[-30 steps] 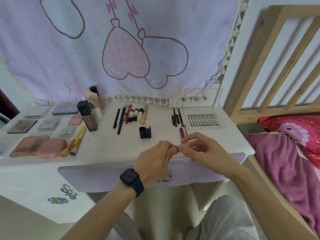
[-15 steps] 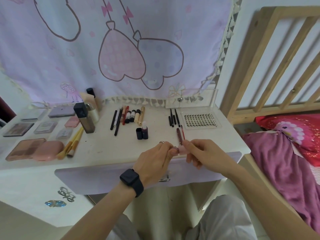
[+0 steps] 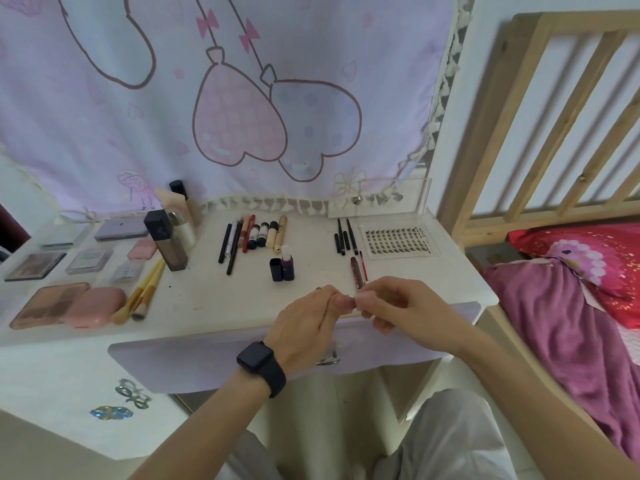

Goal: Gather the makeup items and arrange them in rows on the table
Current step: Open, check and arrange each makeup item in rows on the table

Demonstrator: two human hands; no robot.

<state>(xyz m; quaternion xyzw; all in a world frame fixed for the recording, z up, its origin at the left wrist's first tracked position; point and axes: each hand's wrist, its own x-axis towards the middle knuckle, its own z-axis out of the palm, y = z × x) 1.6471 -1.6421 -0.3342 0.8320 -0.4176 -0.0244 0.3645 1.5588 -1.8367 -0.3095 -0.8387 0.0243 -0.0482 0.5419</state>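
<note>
My left hand (image 3: 308, 320) and my right hand (image 3: 398, 308) meet over the white table's (image 3: 207, 299) front edge, both pinching a small pink makeup item (image 3: 354, 301) that is mostly hidden by the fingers. Just behind them lie two dark red lip pencils (image 3: 358, 271). Rows of makeup fill the table: black pencils and small tubes (image 3: 254, 237), an open purple lipstick with its cap (image 3: 282, 268), thin black liners (image 3: 344, 237), a lash tray (image 3: 398, 240), palettes (image 3: 48, 303), a pink compact (image 3: 95, 306) and yellow brushes (image 3: 143, 296).
Tall bottles (image 3: 166, 244) stand at the back left. A purple curtain (image 3: 242, 98) hangs behind the table. A clear acrylic box (image 3: 381, 199) stands at the back right. A wooden bed frame (image 3: 554, 133) with pink bedding (image 3: 571, 323) is on the right. A drawer front (image 3: 207, 362) sits below my hands.
My hands stay together on the small pink item and shifted slightly. My right fingers changed their hold on it. The camera view tilted a little.
</note>
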